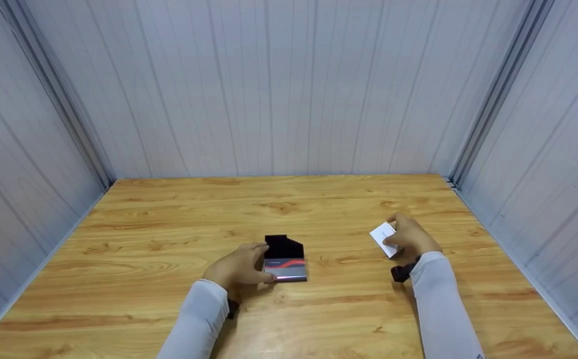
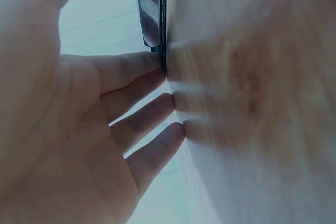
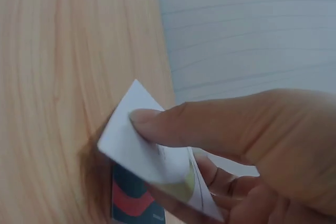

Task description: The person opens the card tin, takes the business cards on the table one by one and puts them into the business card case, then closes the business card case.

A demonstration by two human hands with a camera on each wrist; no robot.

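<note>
A flat card case (image 1: pixel 286 269) lies on the table with its black lid (image 1: pixel 283 246) folded back; its grey face carries a red wave. My left hand (image 1: pixel 239 265) is at its left side, thumb on the front corner and index finger by the lid. In the left wrist view the fingertips (image 2: pixel 176 129) reach down to the tabletop beside the case (image 2: pixel 149 11). To the right, my right hand (image 1: pixel 412 237) pinches a few white cards (image 1: pixel 384 238) between thumb and fingers. Below them in the right wrist view shows a dark piece with a red wave (image 3: pixel 134 198), partly hidden.
The wood-grain table (image 1: pixel 179 214) is enclosed by pale panelled walls (image 1: pixel 289 89) at the back and both sides. A dark wrist strap (image 1: pixel 402 272) shows at the right wrist, next to a white sleeve (image 1: pixel 443 304).
</note>
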